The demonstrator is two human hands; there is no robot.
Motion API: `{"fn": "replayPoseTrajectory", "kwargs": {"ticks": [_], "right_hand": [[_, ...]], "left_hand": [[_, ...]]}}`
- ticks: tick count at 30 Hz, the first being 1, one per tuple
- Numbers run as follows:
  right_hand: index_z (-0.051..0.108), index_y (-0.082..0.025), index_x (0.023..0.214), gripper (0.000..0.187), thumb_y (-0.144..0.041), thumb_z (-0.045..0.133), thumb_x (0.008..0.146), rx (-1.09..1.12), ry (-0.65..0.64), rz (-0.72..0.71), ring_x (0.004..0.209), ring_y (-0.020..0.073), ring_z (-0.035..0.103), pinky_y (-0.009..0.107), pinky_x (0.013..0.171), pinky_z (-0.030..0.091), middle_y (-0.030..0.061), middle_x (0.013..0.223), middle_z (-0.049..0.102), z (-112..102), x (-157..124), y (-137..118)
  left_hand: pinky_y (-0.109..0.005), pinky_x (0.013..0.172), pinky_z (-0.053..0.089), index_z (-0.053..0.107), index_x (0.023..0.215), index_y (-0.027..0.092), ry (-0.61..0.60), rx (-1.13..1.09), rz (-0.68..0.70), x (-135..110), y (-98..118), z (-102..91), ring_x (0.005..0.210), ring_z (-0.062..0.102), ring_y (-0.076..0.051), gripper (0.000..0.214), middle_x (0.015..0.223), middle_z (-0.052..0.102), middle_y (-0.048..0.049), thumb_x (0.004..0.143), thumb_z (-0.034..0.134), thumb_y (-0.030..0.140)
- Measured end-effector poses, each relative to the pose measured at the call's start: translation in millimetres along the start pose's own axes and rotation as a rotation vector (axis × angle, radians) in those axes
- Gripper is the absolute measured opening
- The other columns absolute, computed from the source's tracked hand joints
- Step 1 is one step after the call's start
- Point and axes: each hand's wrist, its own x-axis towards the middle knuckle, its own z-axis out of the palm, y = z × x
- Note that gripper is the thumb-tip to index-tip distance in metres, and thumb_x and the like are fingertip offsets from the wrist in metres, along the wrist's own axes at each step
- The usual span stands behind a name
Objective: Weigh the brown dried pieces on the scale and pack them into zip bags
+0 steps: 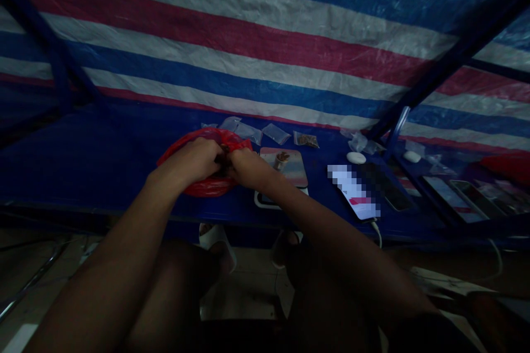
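Observation:
My left hand point(192, 161) and my right hand point(246, 168) meet over a red plastic bag point(202, 187) on the blue table top, both closed on its gathered upper part. A small dark bit shows between my fingers, too dim to name. Just right of my right hand lies a pastel striped pad point(290, 179) with a small brown-and-white item point(282, 161) on it. Beyond the bag lie small clear plastic bags, one point(275, 133) empty-looking and one point(305, 139) holding brown flakes.
A smartphone point(354, 193) on a white cable and a dark phone point(385, 186) lie right of the pad. Two white oval objects point(356, 158) sit behind them. More phones point(453, 198) lie at far right. A striped tarp point(248, 66) and blue metal bars point(447, 60) rise behind the table.

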Motion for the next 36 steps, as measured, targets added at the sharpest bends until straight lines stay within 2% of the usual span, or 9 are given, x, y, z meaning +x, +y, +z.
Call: {"fn": "replayPoseTrajectory", "kwargs": {"ticks": [3,7,15,21,26,28,32,36], "right_hand": [[0.077,-0.008,0.114,0.022,-0.013,0.059,0.102,0.009,0.008,-0.002,0.108,0.027,0.076,0.031,0.085,0.052,0.0209,0.12,0.081,-0.3,1.9,0.5],[0.081,-0.012,0.106,0.02,-0.014,0.062,0.101,0.058,0.042,-0.01,0.101,0.0232,0.076,0.029,0.082,0.05,0.0168,0.114,0.083,-4.1,2.0,5.6],[0.085,-0.014,0.105,0.028,-0.006,0.062,0.093,0.13,0.117,-0.042,0.095,0.0199,0.076,0.027,0.083,0.05,0.0107,0.106,0.085,-11.8,-3.0,18.1],[0.087,-0.017,0.102,0.024,-0.008,0.066,0.092,0.227,0.221,-0.032,0.094,0.0196,0.077,0.028,0.085,0.054,0.008,0.102,0.086,-20.4,-6.6,21.1],[0.087,-0.017,0.099,0.016,-0.014,0.075,0.09,0.321,0.361,0.0,0.09,0.0217,0.079,0.03,0.081,0.057,0.0077,0.099,0.086,-49.8,-28.5,36.8],[0.087,-0.015,0.1,0.015,-0.016,0.077,0.089,0.329,0.416,0.056,0.084,0.0221,0.079,0.031,0.078,0.057,0.0083,0.094,0.085,-61.5,-42.0,47.4],[0.087,-0.015,0.091,0.016,-0.01,0.073,0.086,0.301,0.397,0.135,0.072,0.0206,0.076,0.031,0.072,0.057,0.0068,0.083,0.083,-73.9,-64.9,63.5],[0.086,-0.018,0.083,0.018,-0.008,0.072,0.085,0.225,0.365,0.122,0.076,0.0209,0.076,0.031,0.074,0.056,0.006,0.083,0.083,-74.7,-74.7,68.7]], "left_hand": [[-0.032,0.073,0.054,0.085,0.09,0.028,-0.045,0.058,-0.011,1.0,-2.5,-1.4,0.08,0.077,-0.025,0.025,0.095,0.086,-0.0054,0.084,0.062,0.021],[-0.03,0.076,0.054,0.086,0.092,0.03,-0.028,0.055,-0.017,-0.1,-2.1,-5.3,0.083,0.078,-0.023,0.026,0.097,0.087,-0.0028,0.084,0.062,0.023],[-0.029,0.075,0.053,0.087,0.093,0.028,-0.019,0.053,-0.005,-0.1,0.1,-3.5,0.081,0.077,-0.021,0.028,0.097,0.087,-0.0021,0.083,0.062,0.021],[-0.03,0.076,0.054,0.086,0.094,0.03,0.016,0.072,0.024,-0.4,1.8,-4.0,0.085,0.078,-0.022,0.029,0.098,0.087,-0.0013,0.083,0.062,0.019],[-0.032,0.082,0.056,0.087,0.098,0.027,0.009,0.067,0.023,0.6,5.8,-3.8,0.084,0.079,-0.024,0.03,0.101,0.087,-0.0029,0.084,0.063,0.019],[-0.033,0.085,0.057,0.088,0.101,0.027,0.008,0.056,0.019,1.2,5.6,-3.0,0.085,0.079,-0.024,0.03,0.103,0.087,-0.0031,0.084,0.063,0.019],[-0.034,0.089,0.057,0.089,0.102,0.028,0.004,0.023,0.009,1.4,2.4,-0.7,0.089,0.079,-0.025,0.032,0.105,0.087,-0.0031,0.083,0.064,0.02],[-0.033,0.091,0.056,0.089,0.101,0.03,0.027,-0.013,0.032,1.2,-0.7,1.7,0.092,0.079,-0.024,0.032,0.102,0.087,-0.0014,0.083,0.064,0.021]]}}
